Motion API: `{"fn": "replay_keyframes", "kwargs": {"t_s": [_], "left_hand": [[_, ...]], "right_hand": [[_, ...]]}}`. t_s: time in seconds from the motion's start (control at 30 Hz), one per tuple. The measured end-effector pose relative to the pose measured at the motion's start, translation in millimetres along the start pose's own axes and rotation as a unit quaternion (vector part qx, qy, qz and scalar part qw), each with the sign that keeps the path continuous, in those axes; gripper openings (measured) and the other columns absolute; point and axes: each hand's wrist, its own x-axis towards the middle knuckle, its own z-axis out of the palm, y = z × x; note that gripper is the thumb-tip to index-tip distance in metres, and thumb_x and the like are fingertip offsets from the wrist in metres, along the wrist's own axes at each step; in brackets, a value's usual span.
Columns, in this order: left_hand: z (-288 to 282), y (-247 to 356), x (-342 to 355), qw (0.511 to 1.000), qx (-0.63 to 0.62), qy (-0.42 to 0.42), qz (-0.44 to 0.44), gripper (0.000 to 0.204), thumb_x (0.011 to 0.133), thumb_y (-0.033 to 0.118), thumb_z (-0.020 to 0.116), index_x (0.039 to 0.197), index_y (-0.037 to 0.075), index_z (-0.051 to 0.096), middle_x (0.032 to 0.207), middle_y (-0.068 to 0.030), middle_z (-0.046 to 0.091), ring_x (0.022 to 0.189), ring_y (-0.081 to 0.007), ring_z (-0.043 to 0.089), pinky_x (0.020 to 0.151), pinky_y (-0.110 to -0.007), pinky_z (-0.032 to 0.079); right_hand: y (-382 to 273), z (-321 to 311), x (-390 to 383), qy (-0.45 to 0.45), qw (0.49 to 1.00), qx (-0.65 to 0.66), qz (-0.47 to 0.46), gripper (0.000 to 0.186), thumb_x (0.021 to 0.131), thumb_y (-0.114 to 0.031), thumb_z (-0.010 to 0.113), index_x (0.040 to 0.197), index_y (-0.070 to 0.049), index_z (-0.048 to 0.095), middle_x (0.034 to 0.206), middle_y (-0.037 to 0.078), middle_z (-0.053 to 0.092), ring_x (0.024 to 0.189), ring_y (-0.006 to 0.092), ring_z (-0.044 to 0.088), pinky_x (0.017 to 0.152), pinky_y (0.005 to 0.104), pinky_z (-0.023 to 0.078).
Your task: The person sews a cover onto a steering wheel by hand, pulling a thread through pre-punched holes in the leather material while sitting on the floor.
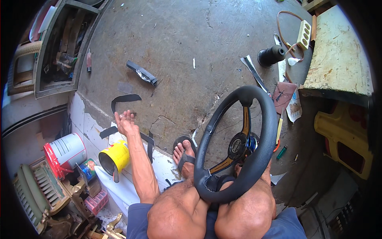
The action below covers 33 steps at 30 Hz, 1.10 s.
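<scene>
A black steering wheel [266, 131] with gold-and-black spokes rests tilted against my knees, light stitching showing along part of its rim. Out to the left reaches my left hand [127, 122], its fingers spread and slightly bent, with nothing visible in them. Just beyond the fingertips a curved black strip [126, 97] lies on the concrete floor. More black strip [149, 146] lies beside my forearm, near a yellow can [116, 158]. I do not see my right hand; the wheel covers part of my right leg and foot.
A black thread cone [271, 55] stands at the far right, near a power strip [304, 35] with a brown cord. A dark wrapped bar [142, 73] lies on the floor. At left are a white-and-red bucket [65, 153] and an open cabinet [67, 47]. A green lighter [281, 152] lies right.
</scene>
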Motion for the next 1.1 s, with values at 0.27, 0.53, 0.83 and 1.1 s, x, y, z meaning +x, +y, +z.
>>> {"fn": "replay_keyframes", "kwargs": {"t_s": [0.27, 0.53, 0.83, 1.1], "left_hand": [[-15, 9, 31, 0.997, -0.027, -0.051, -0.045, 0.050, 0.100, 0.006, 0.056, 0.147, 0.014, 0.041, 0.117, -0.0095, 0.064, 0.097, -0.0243, 0.069, 0.078, -0.036, 0.057], [18, 53, -37, 0.989, -0.085, -0.117, -0.034, 0.045, 0.102, 0.010, 0.057, 0.145, 0.011, 0.045, 0.131, -0.0109, 0.060, 0.119, -0.0279, 0.064, 0.105, -0.044, 0.054], [51, 66, -107, 0.968, -0.122, -0.216, -0.045, 0.040, 0.101, 0.012, 0.058, 0.141, 0.010, 0.052, 0.127, -0.0101, 0.065, 0.118, -0.0234, 0.065, 0.103, -0.038, 0.056], [80, 39, -159, 0.929, -0.150, -0.308, -0.138, 0.032, 0.101, 0.011, 0.059, 0.133, 0.011, 0.058, 0.123, -0.0085, 0.067, 0.112, -0.0217, 0.068, 0.097, -0.038, 0.060]], "right_hand": [[-2, -13, 3, -0.017, 0.997, -0.033, 0.068, 0.016, 0.102, -0.026, 0.061, 0.097, -0.012, 0.055, 0.085, -0.002, 0.051, 0.069, 0.0061, 0.050, 0.057, 0.0210, 0.044], [-67, -53, -2, -0.023, 0.730, -0.683, 0.018, 0.018, 0.098, -0.020, 0.061, 0.100, -0.002, 0.064, 0.074, 0.008, 0.062, 0.063, 0.0190, 0.058, 0.060, 0.0326, 0.046], [-58, 71, 28, -0.201, 0.666, -0.695, -0.184, 0.014, 0.082, -0.002, 0.067, 0.096, 0.001, 0.069, 0.093, 0.016, 0.066, 0.084, 0.0316, 0.067, 0.073, 0.0392, 0.052], [3, 108, 101, -0.276, 0.862, -0.389, 0.172, 0.040, 0.087, -0.013, 0.074, 0.124, -0.003, 0.067, 0.107, 0.009, 0.071, 0.086, 0.0170, 0.069, 0.071, 0.0296, 0.056]]}}
